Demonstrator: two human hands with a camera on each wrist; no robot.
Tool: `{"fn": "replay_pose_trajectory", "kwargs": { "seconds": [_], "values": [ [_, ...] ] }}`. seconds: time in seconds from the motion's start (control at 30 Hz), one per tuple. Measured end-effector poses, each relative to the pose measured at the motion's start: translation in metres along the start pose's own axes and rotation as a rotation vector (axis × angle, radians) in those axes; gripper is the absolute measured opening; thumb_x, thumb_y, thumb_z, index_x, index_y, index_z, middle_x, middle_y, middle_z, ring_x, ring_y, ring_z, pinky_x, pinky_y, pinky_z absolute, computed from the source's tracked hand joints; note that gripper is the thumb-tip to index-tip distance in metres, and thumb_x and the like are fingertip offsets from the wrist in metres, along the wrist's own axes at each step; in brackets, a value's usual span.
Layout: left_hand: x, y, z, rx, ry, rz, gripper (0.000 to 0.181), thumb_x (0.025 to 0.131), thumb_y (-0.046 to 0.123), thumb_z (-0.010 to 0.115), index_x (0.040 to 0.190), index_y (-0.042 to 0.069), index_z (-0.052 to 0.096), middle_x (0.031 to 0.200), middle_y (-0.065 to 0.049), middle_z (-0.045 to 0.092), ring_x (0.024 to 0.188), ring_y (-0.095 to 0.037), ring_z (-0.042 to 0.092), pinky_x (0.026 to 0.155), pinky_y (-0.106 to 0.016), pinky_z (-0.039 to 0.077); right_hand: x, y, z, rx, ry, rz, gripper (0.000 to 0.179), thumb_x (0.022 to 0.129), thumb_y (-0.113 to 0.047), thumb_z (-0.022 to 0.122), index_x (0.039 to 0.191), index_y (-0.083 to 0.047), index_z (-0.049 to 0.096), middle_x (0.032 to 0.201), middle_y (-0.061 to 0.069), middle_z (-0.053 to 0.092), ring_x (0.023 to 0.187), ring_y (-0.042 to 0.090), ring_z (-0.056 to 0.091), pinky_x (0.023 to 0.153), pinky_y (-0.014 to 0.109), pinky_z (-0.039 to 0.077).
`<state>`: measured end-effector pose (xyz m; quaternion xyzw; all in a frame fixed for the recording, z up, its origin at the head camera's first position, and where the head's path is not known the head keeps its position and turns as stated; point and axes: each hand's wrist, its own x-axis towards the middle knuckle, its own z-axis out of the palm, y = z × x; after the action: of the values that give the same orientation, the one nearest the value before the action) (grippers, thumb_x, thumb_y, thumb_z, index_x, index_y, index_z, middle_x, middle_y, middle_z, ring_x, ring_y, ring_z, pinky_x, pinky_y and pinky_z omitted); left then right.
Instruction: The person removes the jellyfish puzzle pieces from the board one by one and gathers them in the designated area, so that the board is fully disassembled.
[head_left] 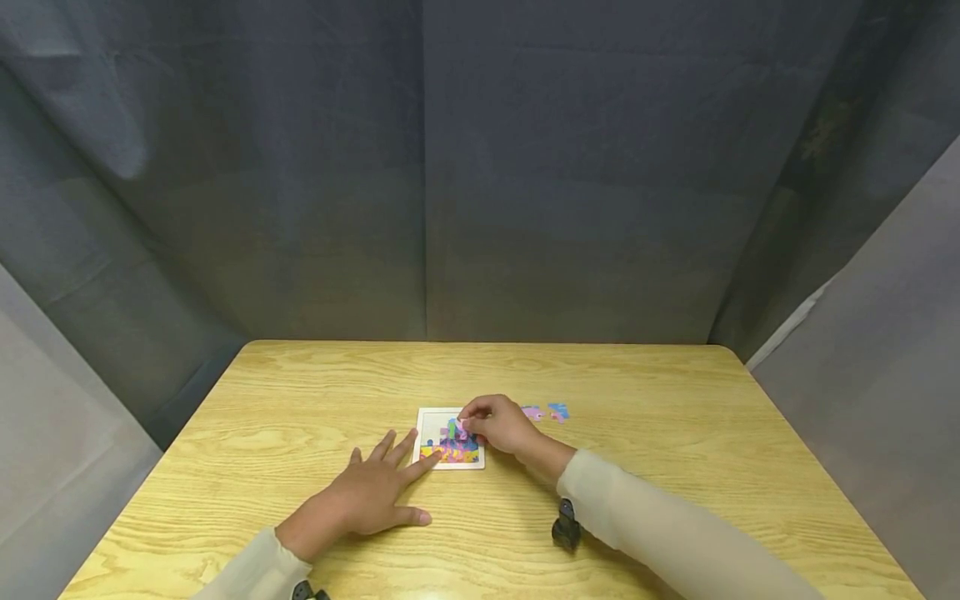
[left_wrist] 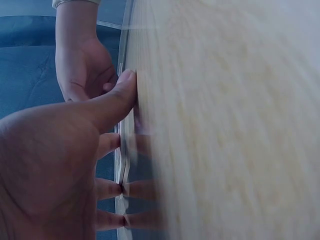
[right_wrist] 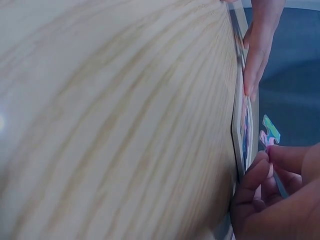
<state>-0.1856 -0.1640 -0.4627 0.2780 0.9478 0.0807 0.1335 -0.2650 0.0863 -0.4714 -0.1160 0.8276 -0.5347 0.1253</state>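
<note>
A jigsaw puzzle in a white square frame [head_left: 450, 466] lies on the table, its lower rows filled with yellow, pink and blue pieces and its upper left part bare. My right hand [head_left: 504, 425] pinches a small puzzle piece [right_wrist: 270, 131] between thumb and fingertips over the right side of the puzzle. Pink, green and blue show on that piece in the right wrist view. With fingers spread, my left hand [head_left: 372, 490] rests at the frame's left edge, one finger reaching onto the lower pieces. Its thumb lies apart on the table.
Loose puzzle pieces [head_left: 558, 412] lie just beyond my right hand, partly hidden by it. The wooden table [head_left: 637, 392] ends at a dark grey curtain [head_left: 570, 183] behind, with pale cloth panels at both sides.
</note>
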Motion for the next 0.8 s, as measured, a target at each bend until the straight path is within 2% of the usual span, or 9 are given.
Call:
{"fn": "replay_pose_trajectory", "kwargs": {
  "seconds": [0.17,0.43,0.63,0.8],
  "values": [
    [0.0,0.0,0.001,0.001,0.003,0.008,0.087,0.091,0.075,0.054,0.164,0.036,0.026,0.172,-0.017,0.011,0.153,-0.054,0.014,0.102,-0.086,0.025,-0.003,0.006,-0.007,0.006,-0.015,0.007,0.009,0.099,-0.008,0.068,0.104,-0.003,0.074,0.087,0.012,0.065,0.069,0.019,0.058,0.06,0.026,0.047],
    [0.0,-0.001,0.002,0.002,0.0,0.004,0.088,0.091,0.075,0.054,0.164,0.036,0.026,0.172,-0.017,0.011,0.153,-0.053,0.015,0.103,-0.085,0.027,-0.011,0.016,-0.02,0.036,-0.049,-0.001,0.011,0.1,-0.007,0.066,0.106,0.001,0.072,0.091,0.016,0.067,0.074,0.021,0.061,0.067,0.03,0.053],
    [0.0,-0.001,0.003,0.001,0.007,0.012,0.088,0.091,0.074,0.055,0.164,0.035,0.026,0.172,-0.017,0.011,0.153,-0.054,0.014,0.102,-0.086,0.027,-0.016,0.02,-0.028,0.049,-0.037,0.02,0.012,0.1,-0.007,0.067,0.108,0.001,0.072,0.091,0.014,0.067,0.072,0.02,0.059,0.063,0.028,0.05],
    [0.0,-0.001,0.003,0.003,0.013,0.015,0.087,0.091,0.074,0.055,0.164,0.035,0.026,0.172,-0.017,0.012,0.153,-0.054,0.015,0.102,-0.086,0.026,-0.018,0.025,-0.034,0.009,-0.013,0.019,0.011,0.098,-0.006,0.069,0.108,0.0,0.071,0.088,0.009,0.066,0.07,0.018,0.057,0.063,0.028,0.049]
  ]
}}
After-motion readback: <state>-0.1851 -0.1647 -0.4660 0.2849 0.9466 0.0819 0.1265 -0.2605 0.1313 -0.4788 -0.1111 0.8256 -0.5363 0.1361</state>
